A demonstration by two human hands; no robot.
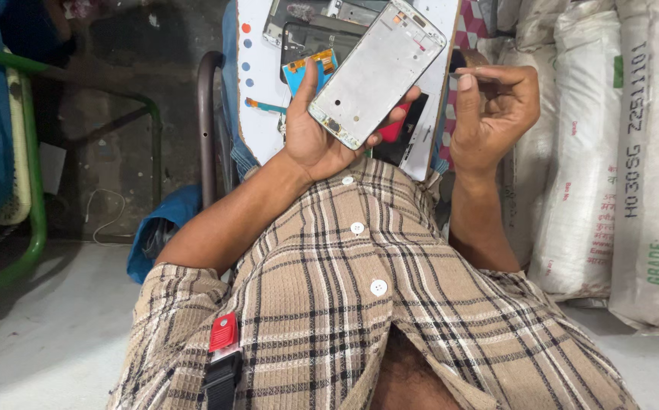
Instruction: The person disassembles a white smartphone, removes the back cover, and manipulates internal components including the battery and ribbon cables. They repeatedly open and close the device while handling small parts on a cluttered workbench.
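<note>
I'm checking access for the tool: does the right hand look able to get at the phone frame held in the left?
Probably yes: the right hand, pinching a thin tool, sits just beside the phone frame in the left hand, nothing between.

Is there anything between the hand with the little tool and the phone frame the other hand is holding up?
Nothing visible. The left hand holds the silver phone frame up, and the right hand, pinching a thin tool, sits just beside it. Only open air separates them; the white board with phone parts lies behind.
</note>
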